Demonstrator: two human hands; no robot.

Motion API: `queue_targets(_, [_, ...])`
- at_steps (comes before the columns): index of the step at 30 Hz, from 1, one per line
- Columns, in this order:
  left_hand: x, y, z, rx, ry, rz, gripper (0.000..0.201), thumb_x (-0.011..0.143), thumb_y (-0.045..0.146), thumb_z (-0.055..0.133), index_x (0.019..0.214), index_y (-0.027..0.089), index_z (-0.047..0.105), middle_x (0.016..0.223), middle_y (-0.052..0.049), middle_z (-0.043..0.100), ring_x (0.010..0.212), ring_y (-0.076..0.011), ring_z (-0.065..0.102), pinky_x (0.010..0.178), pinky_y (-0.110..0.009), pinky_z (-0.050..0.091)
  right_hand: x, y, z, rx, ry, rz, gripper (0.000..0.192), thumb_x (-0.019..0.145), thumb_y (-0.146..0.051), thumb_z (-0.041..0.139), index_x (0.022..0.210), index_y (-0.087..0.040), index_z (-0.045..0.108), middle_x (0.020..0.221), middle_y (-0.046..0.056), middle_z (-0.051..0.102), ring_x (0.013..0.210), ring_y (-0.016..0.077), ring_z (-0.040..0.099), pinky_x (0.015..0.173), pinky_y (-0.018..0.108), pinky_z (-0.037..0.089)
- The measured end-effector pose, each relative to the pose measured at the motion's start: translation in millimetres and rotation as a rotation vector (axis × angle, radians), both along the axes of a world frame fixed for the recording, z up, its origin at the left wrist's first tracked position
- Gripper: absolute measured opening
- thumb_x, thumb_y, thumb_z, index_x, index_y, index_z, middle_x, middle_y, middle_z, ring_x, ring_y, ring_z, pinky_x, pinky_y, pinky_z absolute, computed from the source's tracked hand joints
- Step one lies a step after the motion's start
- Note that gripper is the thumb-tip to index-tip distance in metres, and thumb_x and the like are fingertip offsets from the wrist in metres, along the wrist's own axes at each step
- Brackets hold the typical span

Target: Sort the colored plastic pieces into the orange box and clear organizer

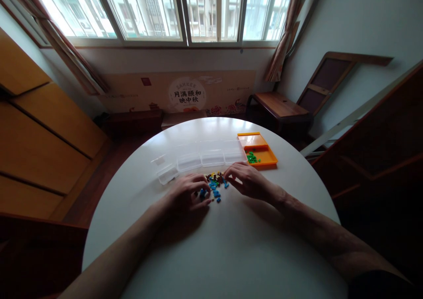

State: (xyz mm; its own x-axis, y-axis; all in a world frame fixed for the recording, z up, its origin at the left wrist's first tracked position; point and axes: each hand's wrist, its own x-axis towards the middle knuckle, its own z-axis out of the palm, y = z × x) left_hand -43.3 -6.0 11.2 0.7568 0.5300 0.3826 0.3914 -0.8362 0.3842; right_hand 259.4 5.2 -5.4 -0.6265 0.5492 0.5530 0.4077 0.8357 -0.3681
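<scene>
A loose pile of small toy bricks (216, 193), blue, yellow, brown and a little green, lies on the white round table (218, 255). My left hand (188, 191) curves around the pile's left side, thumb and fingers apart near some blue bricks. At the right edge of the pile is my right hand (246, 180), its fingers bent and the tips close to a few blue bricks; whether it pinches one is too small to see. Several green bricks (253, 157) sit in an orange tray (269, 166) beyond my right hand.
Clear plastic boxes (188, 161) with open compartments stand behind the pile, and a smaller clear box (167, 175) is at their left. Past the table are a wooden stool (279, 105), a printed carton (132, 87) and the window. Cabinets (49, 145) line the left.
</scene>
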Motion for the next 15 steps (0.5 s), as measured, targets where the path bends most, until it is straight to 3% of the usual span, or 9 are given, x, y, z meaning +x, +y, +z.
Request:
queue_targets(4, [-1.9,1.0,-1.8,0.016,-0.002,0.006,0.014,0.097,0.038,0.077,0.101,0.025,0.078,0.104,-0.006,0.077,0.090,-0.0204,0.073,0.081,-0.032,0.059,20.7,8.0,15.5,-0.022,0.067,-0.162,0.008,0.106,-0.019,0.061,0.100,-0.023,0.065,0.089,0.003,0.072,0.081,0.0206,0.066,0.086,0.037,0.055])
queue_targets(7, [-4.2,2.8,-6.1,0.049,-0.020,0.024,0.014,0.097,0.037,0.077,0.104,0.025,0.078,0.104,-0.007,0.078,0.090,-0.0205,0.074,0.082,-0.033,0.060,39.6,18.3,19.6,0.005,0.048,-0.305,0.007,0.101,-0.017,0.063,0.098,-0.023,0.066,0.090,0.004,0.073,0.084,0.0227,0.068,0.089,0.039,0.054])
queue_targets(15, [-6.0,6.4,-12.3,0.103,-0.028,0.042,0.012,0.099,0.035,0.074,0.104,0.025,0.078,0.101,-0.005,0.077,0.086,-0.0193,0.072,0.080,-0.033,0.058,87.3,45.4,1.1,0.013,-0.135,-0.641,0.008,0.093,-0.018,0.070,0.099,-0.022,0.072,0.098,0.003,0.080,0.083,0.0233,0.072,0.093,0.040,0.050])
